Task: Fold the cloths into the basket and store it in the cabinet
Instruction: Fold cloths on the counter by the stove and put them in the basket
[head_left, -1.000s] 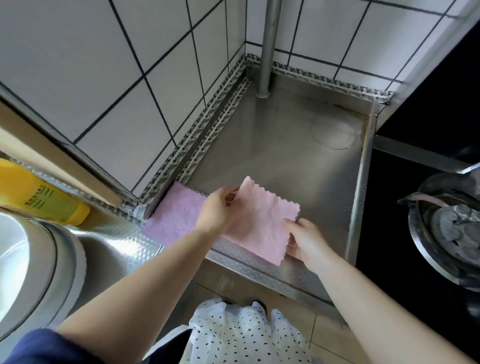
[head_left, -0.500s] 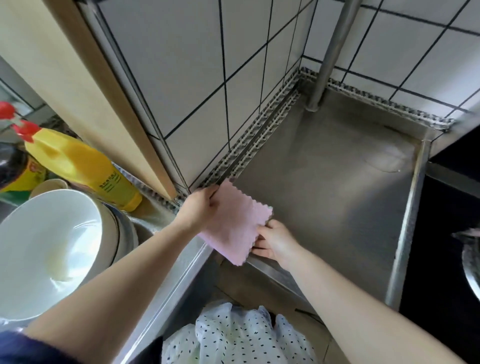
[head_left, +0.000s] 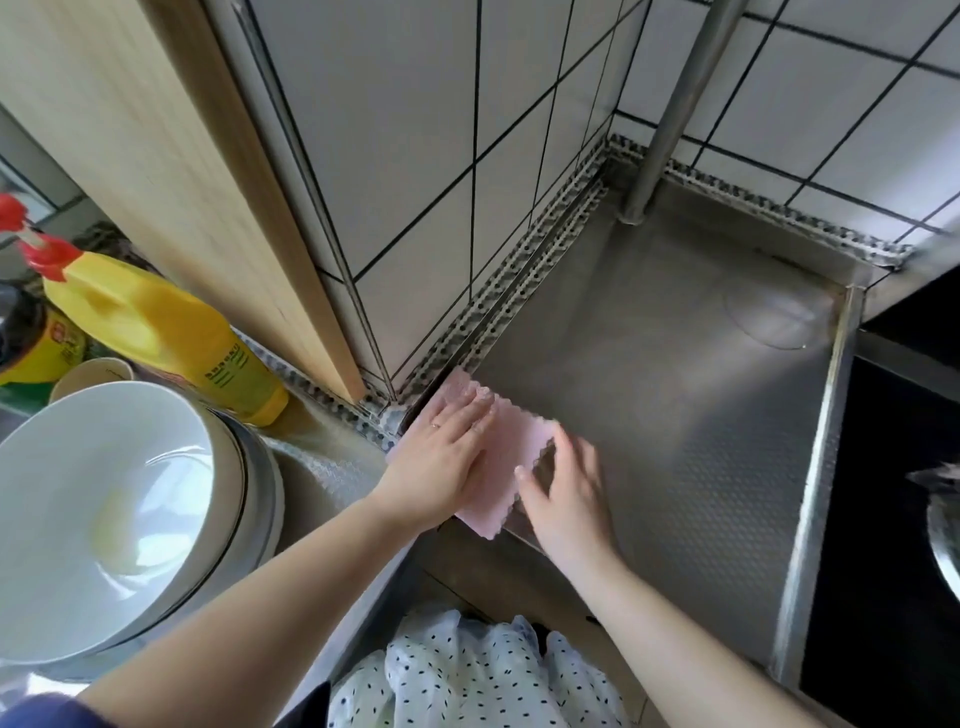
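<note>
1. Pink cloth (head_left: 511, 441) lies flat at the steel counter's (head_left: 675, 415) near-left corner, frame centre.
2. Your left hand (head_left: 441, 457) presses it, fingers straight.
3. Your right hand (head_left: 566, 488), blurred, fingers spread wide, at its right edge.

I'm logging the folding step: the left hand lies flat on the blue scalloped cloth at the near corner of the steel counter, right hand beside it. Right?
One slip: the scalloped cloth is pink, not blue, as the head view shows. The left hand does lie flat on it at the steel counter's near corner, right hand beside it.
</note>
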